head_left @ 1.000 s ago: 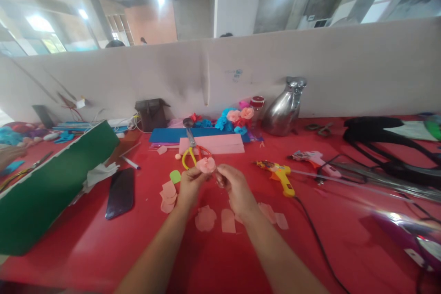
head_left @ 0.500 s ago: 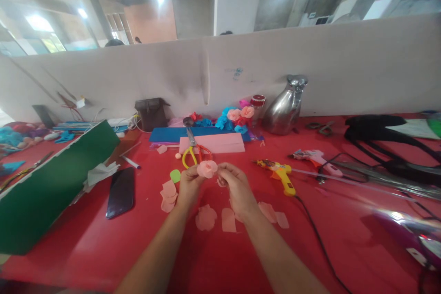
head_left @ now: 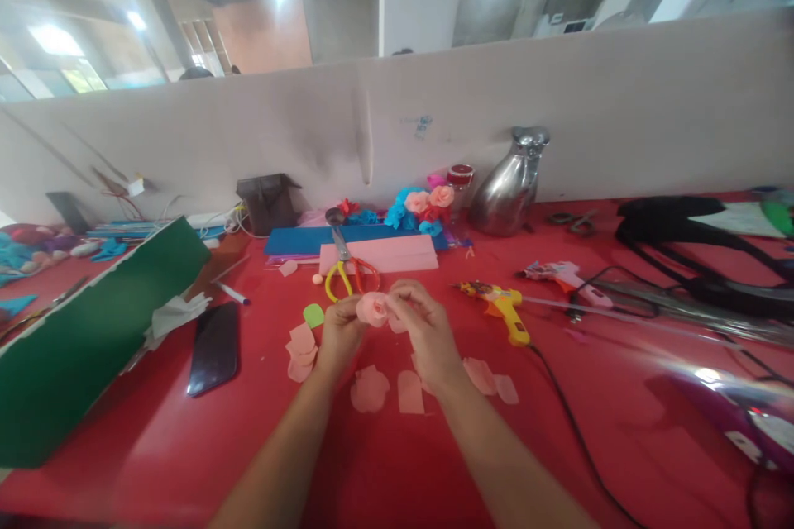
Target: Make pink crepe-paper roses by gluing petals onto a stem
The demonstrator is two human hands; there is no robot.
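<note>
A pink paper flower [head_left: 373, 309] is pinched in the fingers of my left hand [head_left: 343, 335], above the red table. My right hand [head_left: 427, 335] is closed at the flower's right side, on a pale pink paper petal [head_left: 398, 323]; its fingertips meet the flower's edge. Loose petals lie below: a stack [head_left: 301, 351] at left, a round group [head_left: 370, 389] in the middle, a single petal [head_left: 410, 392] by my right wrist and more petals [head_left: 480, 376] to the right. A green paper piece [head_left: 313, 315] lies near my left hand.
Scissors [head_left: 341, 269] with yellow and red handles lie behind my hands on folded pink paper [head_left: 403, 254]. A yellow glue gun [head_left: 505, 310] and a pink one [head_left: 567, 279] with cords are at right. A phone [head_left: 213, 349], green box [head_left: 105, 339] and steel jug [head_left: 512, 182] stand around.
My right hand has moved slightly left and up, bringing the petal against the flower. The flower has tilted in my left hand. The whole view has shifted a little.
</note>
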